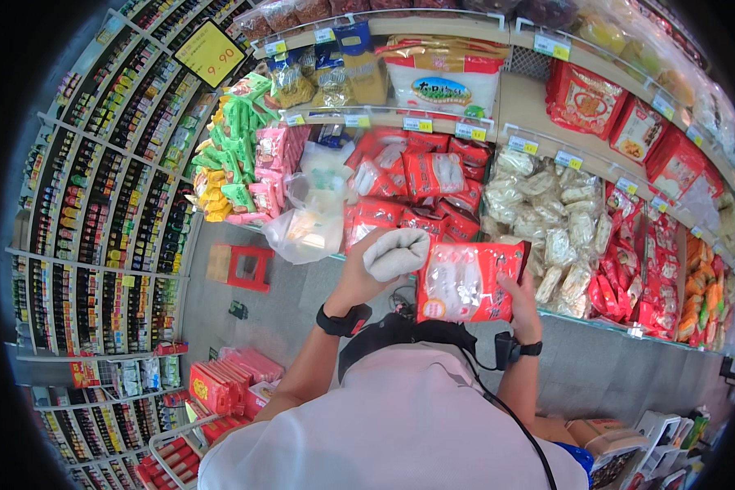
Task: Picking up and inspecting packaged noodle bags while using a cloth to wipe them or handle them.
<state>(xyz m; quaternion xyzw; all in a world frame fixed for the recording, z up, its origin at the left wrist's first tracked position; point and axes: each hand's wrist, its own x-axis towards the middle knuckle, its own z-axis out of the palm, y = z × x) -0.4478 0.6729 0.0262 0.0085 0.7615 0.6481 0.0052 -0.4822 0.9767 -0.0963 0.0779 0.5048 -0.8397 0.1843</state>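
In my left hand (pixel 356 263) is a folded, light grey cloth (pixel 397 254), its rolled layers facing up. My right hand (pixel 522 301) grips the right edge of a red plastic packet (pixel 468 285), thumb on top. White bundles, apparently dried vermicelli, show through the packet's clear window. The cloth lies just left of the packet's upper corner. Beyond both hands, similar red packets (pixel 435 174) are heaped in a display bin. A wristband with a dark device sits on each of my wrists.
Clear-wrapped noodle bundles (pixel 563 214) fill the bin to the right. Plastic bags (pixel 312 226) hang over the bin's front edge at left, beside green and pink packets (pixel 239 147). A red stool (pixel 249 268) stands on the floor. Bottle shelves (pixel 104 214) line the left.
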